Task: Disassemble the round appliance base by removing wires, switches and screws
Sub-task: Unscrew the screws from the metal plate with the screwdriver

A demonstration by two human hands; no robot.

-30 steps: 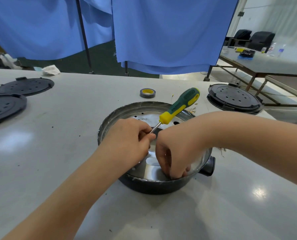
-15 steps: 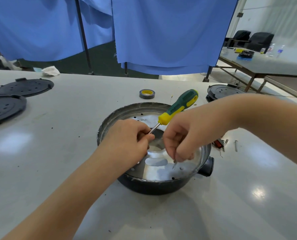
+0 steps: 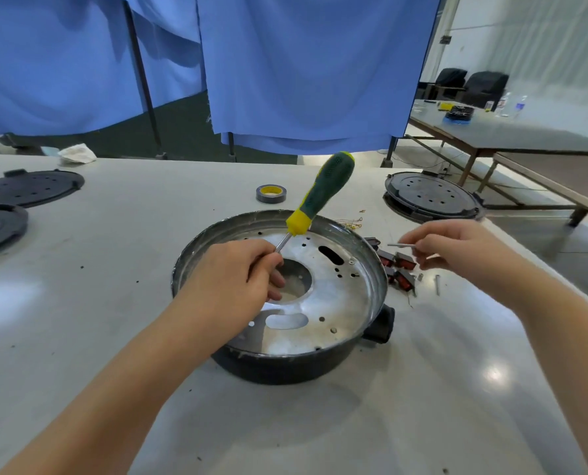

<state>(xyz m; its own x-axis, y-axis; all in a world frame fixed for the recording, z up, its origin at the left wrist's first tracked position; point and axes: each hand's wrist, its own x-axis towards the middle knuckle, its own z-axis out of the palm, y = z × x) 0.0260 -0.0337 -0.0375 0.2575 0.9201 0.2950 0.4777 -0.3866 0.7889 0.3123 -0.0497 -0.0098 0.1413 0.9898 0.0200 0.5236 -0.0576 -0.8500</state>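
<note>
At the middle of the white table (image 3: 80, 337) sits the round appliance base (image 3: 285, 365), a dark shallow pan with a bare metal plate inside, pierced by small holes, two slots and a large round opening. Over the left part of the base, the left hand (image 3: 232, 286) is curled around the metal shaft of a screwdriver (image 3: 320, 193), whose green and yellow handle tilts up and away beyond the base's far rim. Just right of the base, the right hand (image 3: 457, 250) hangs above the table and pinches a long thin screw (image 3: 400, 245) between thumb and fingertips. Below that hand, beside the base's right rim, lie several red and black switches (image 3: 400, 272) and another loose screw (image 3: 437, 284). Beyond the base's far rim lies a roll of tape (image 3: 271, 193). Far right of the base rests a black round cover (image 3: 429, 197); two more black covers (image 3: 28, 186) lie well to its left.
</note>
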